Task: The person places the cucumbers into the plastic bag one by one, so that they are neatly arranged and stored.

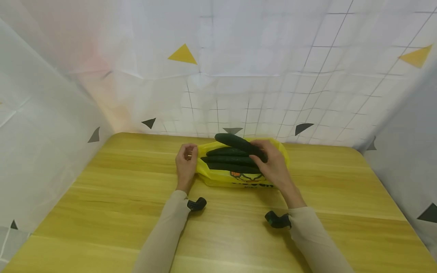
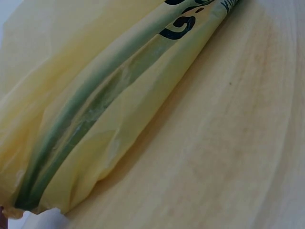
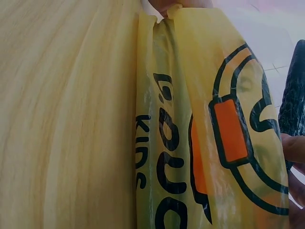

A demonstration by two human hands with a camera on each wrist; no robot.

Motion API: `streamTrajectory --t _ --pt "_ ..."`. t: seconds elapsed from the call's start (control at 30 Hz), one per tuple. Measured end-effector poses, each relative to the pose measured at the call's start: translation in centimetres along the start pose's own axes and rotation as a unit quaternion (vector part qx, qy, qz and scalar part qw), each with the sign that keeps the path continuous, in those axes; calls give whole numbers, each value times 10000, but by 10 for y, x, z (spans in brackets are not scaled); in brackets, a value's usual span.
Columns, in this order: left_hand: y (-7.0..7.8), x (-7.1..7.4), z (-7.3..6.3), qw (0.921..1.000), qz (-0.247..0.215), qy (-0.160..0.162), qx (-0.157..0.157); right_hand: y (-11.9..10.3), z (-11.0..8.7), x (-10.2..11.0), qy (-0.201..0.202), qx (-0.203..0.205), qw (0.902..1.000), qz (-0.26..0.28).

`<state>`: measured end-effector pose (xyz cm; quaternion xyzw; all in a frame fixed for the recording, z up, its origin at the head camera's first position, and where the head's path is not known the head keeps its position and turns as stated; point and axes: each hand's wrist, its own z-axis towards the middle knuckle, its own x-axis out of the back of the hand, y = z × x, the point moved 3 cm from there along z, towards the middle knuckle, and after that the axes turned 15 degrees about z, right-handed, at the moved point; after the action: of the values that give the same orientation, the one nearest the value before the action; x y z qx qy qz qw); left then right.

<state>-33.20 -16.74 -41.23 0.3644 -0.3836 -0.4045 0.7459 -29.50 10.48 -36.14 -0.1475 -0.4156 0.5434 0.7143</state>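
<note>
In the head view a yellow plastic bag (image 1: 218, 178) lies on the table with its mouth spread upward. Three dark green cucumbers (image 1: 232, 167) lie side by side inside it. My right hand (image 1: 275, 165) grips one more cucumber (image 1: 235, 141) by its right end, with the far end raised over the bag. At the bag's left edge, my left hand (image 1: 186, 162) pinches the plastic with curled fingers. Through the thin bag (image 2: 119, 124) cucumber shapes show in the left wrist view. The right wrist view has the held cucumber (image 3: 294, 90) beside the printed bag (image 3: 164, 119).
The bag rests toward the back of a wooden table (image 1: 225, 235) with rounded far corners. White sheeting (image 1: 252, 98) with grid lines and triangles hangs behind and at both sides. A black wrist camera (image 1: 197, 204) sits on the left sleeve, another camera (image 1: 277, 220) on the right.
</note>
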Motion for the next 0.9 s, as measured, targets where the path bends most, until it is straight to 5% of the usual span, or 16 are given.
streamTrajectory --t 0.73,0.9 --pt "0 -1 1 9999 11 49 -101 10 0 -12 -141 -38 9999 -10" --pt "-9 -4 3 10000 -50 51 -47 13 -1 -16 -252 -19 9997 -18"
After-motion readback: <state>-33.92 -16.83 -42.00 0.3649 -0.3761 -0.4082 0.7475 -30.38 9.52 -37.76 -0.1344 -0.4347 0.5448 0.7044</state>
